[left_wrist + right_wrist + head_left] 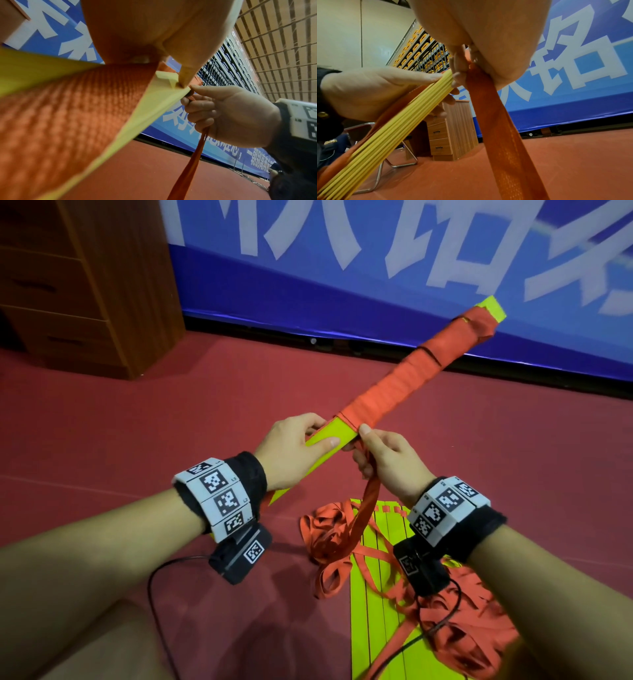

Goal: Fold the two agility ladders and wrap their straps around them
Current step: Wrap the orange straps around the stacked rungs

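The person holds one folded agility ladder [394,392] in the air, over the red floor [137,422], as a long bundle of yellow-green rungs that points up and to the right, toward the blue banner [376,268]. Most of the bundle is already covered with tight turns of orange strap [368,505]; only the near part and the far tip show bare yellow-green. The left hand [291,453] grips the bare near part: the thumb lies flat on the top face and the other fingers curl around the far edge, so the hand is closed on the bundle. The right hand [387,460] is just beside it, at the place where the wrapping ends. Its thumb and forefinger pinch the strap against the edge of the rungs, and the other fingers are curled around the strap, which hangs down from the fist to the floor. In the right wrist view the strap [496,121] runs down out of the closed fingers, and the stacked rungs [393,128] show their thin edges. The second ladder [380,594] lies flat on the floor under the wrists, its rungs side by side, with loose orange straps in a tangle on it and around it. A wooden drawer cabinet [85,285] stands at the left, against the banner.
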